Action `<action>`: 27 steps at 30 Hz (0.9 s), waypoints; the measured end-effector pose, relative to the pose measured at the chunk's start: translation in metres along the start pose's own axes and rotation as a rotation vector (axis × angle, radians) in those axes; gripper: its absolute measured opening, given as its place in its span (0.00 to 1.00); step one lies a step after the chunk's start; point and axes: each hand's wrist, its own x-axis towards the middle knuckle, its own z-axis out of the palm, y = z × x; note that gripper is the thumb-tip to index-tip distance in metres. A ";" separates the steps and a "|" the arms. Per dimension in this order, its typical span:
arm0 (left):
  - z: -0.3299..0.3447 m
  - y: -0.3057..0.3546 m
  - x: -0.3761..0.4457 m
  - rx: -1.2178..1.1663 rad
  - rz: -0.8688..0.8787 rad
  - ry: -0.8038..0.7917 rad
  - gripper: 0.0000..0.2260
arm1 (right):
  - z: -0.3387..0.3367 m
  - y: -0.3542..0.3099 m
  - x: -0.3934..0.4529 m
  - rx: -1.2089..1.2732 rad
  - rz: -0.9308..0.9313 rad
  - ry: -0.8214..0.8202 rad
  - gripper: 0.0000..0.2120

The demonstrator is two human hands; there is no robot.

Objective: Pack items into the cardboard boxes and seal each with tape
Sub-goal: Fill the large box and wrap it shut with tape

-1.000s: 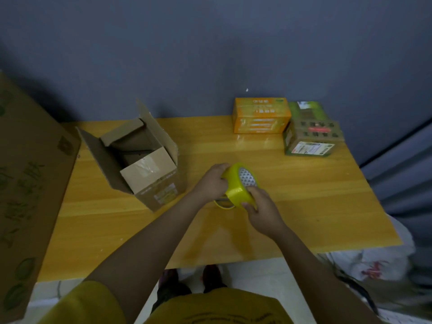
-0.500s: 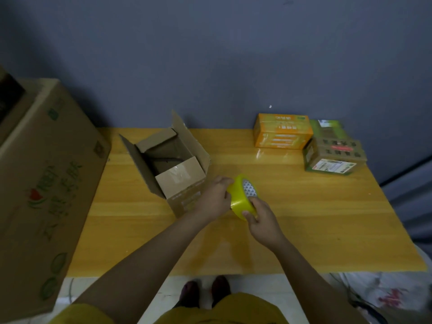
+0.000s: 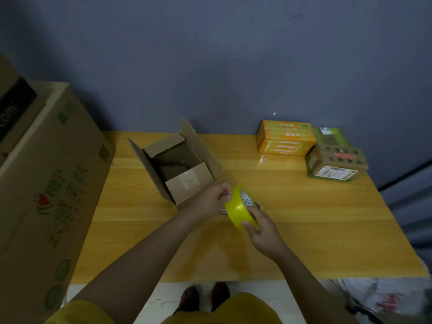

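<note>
Your right hand [image 3: 263, 232] grips the yellow tape roll [image 3: 238, 208] above the tabletop [image 3: 304, 218], fingers curled round its rim. Your left hand [image 3: 211, 198] pinches at the roll's edge, just beside the open cardboard box [image 3: 177, 164].

Since a second ago the head camera has swung left and tipped back, so the big printed carton [image 3: 44, 183] at the left shows far more of its side. The left hand [image 3: 211, 201] now pinches at the upper edge of the yellow tape roll [image 3: 240, 206], which the right hand [image 3: 261, 232] holds slightly higher and more tilted.
</note>
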 end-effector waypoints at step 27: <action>-0.011 -0.002 -0.009 0.222 -0.141 -0.020 0.03 | 0.004 -0.004 0.030 -0.038 0.166 -0.141 0.11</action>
